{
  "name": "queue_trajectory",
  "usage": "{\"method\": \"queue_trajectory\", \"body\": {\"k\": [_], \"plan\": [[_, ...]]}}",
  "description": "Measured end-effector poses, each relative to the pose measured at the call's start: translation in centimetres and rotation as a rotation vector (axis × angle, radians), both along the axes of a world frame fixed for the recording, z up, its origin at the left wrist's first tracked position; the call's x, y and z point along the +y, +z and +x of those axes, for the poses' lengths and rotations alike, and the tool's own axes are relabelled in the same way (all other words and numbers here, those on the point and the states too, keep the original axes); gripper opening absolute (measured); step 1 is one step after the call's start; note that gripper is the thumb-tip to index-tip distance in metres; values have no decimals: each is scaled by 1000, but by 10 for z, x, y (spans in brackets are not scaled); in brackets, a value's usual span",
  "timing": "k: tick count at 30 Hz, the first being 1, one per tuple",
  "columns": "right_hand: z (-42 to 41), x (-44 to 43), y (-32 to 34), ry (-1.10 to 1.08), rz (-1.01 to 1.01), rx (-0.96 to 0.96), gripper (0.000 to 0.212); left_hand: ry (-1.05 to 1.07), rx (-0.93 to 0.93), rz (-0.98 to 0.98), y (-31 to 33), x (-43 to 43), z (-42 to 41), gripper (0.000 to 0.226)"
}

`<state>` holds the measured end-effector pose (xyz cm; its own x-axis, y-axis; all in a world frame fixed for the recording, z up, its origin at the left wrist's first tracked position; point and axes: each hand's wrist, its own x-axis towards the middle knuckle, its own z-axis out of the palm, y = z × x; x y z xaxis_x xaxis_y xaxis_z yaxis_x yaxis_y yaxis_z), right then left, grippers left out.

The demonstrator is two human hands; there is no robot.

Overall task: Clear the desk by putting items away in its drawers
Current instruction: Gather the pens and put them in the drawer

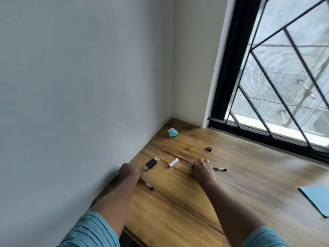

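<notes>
Desk [178, 211] of grained wood, set in a corner between a pale wall [71, 86] and a barred window [276, 77], carries a scatter of small things as a person in teal sleeves [92, 232] reaches across it. The right hand [203, 169], a ring [207, 161] on one finger, curls down over a pen [219, 169] whose barrel pokes out from the hand's right side, apparently grasping it against the wood. The left hand [128, 171] sits at the desk's left edge by the wall; its fingers are hidden, so whether it grips the edge or lies loose cannot be told. Between the hands lie a black oblong with clear ends [151, 164] and a white tube [173, 162]. A second pen [146, 184] lies partly under the left forearm [117, 196]. Just beyond the right hand sits a small black cap [208, 149]; farther off, toward the corner, a crumpled blue wad [173, 132]. Well to the right of the right hand lies a blue sheet [316, 198]. No drawer shows. The step appears to be gathering the loose pens; done well, the fingers roll the barrel up off the wood into a firm pinch before lifting, since a slim round pen can skid away. The cap probably belongs to a pen and is best collected with it, and the tube and oblong could join the same handful to save trips.
</notes>
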<state>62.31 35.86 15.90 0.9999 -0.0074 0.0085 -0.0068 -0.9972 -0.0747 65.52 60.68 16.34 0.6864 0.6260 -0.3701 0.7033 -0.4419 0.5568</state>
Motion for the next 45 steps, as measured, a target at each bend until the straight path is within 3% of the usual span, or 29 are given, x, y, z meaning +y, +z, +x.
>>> {"method": "queue_trajectory", "body": {"k": [6,8,15,24,32,39,45], "plan": [[-78,18,4,-13,-75,-43,26,-36,-91,-202,-6,-12,-44,46],[-111,21,15,-62,-67,-121,17,-71,-129,-259,0,-18,-69,41],[-253,28,32,-262,64,-162,33,-265,-128,-442,18,-47,-200,31],[-426,-4,48,-589,94,-36,27,-498,-134,-605,27,-129,-351,25],[-532,-46,53,-788,172,-39,39,-760,-93,-600,1,-206,-446,25],[-623,-100,30,-1006,321,8,25,-998,-81,-526,3,-255,-551,40],[-686,-148,-5,-1089,525,36,35,-1128,-118,-363,-18,-296,-629,45]]}}
